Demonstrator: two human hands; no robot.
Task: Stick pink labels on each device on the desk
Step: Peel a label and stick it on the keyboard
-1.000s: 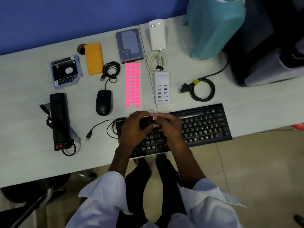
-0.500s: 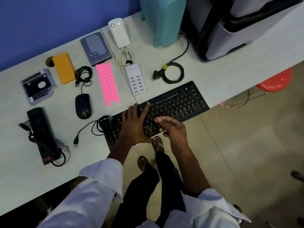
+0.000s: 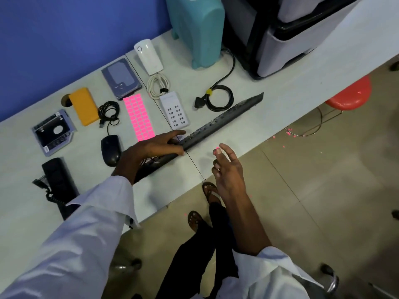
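Observation:
My left hand (image 3: 151, 148) grips the black keyboard (image 3: 218, 124) near its left end and holds it tipped up on its long edge on the desk (image 3: 172, 190). Just off the desk's front edge hovers my right hand (image 3: 226, 169), fingers spread, with a small pink label (image 3: 216, 150) stuck on a fingertip. The sheet of pink labels (image 3: 139, 117) lies beyond my left hand. Around it lie a black mouse (image 3: 110, 149), a white USB hub (image 3: 174, 110), an orange device (image 3: 83, 106), a hard drive (image 3: 121, 77), a drive caddy (image 3: 54, 131), a white device (image 3: 148, 56) and a black power strip (image 3: 57, 180).
A coiled black power cable (image 3: 218, 99) lies behind the keyboard. A teal container (image 3: 196, 29) and a printer (image 3: 291, 29) stand at the back right. A red stool (image 3: 349, 93) is on the floor to the right, with pink scraps near it.
The keyboard lay flat under both hands; my left hand has since tipped it up on edge. My right hand came off the keys and drew back with the pink label on a fingertip.

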